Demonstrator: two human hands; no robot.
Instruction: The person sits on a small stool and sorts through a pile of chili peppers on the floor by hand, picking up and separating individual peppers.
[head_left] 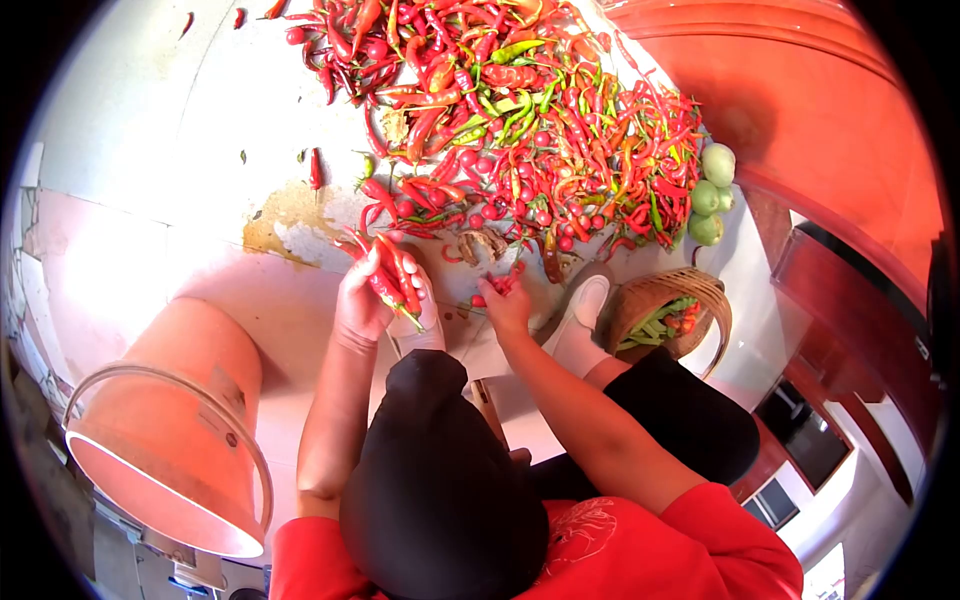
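My left hand (362, 300) is closed around several long red chili peppers (398, 275), whose green stem ends point down toward my knee. At the near edge of the big chili pile (560, 140), my right hand (508, 306) has its fingers closed on small red chili peppers (504, 282), partly hidden by the fingers. Red chilies make up most of the pile, with some green ones and small round red ones among them. Dry brown leaves (482, 244) lie between my hands and the pile.
On the left stands an orange bucket (180, 420) with a handle. A wicker basket (645, 290) holding green and red peppers sits by my right foot. Several pale green round fruits (706, 228) lie beside the pile, near a large red container (800, 110). Single chilies (316, 169) are scattered leftward.
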